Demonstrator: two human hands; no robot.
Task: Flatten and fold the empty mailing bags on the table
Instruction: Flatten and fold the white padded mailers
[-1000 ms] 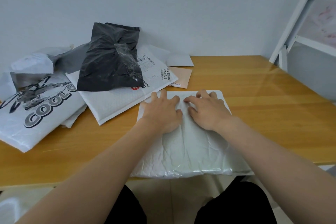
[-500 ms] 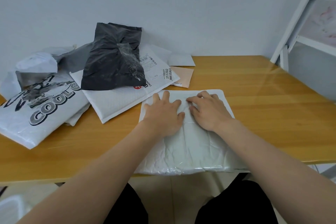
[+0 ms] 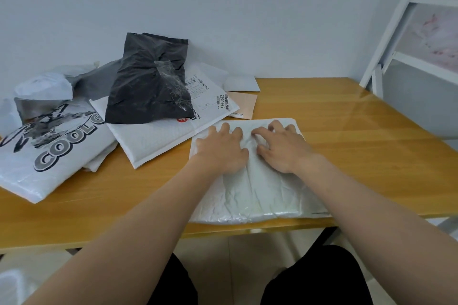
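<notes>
Both palms down on the white bubble mailer point(image 3: 260, 188) at the table's point(image 3: 359, 156) near edge; left hand point(image 3: 223, 150) flat with fingers spread, right hand point(image 3: 282, 148) pressing with fingers a bit bent, neither gripping anything; black bag point(image 3: 148, 89) tops the pile further left.

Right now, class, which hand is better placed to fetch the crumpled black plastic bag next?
Left. The left hand lies nearer the crumpled black plastic bag, at the table's left; the right hand would have to cross over it.
</notes>
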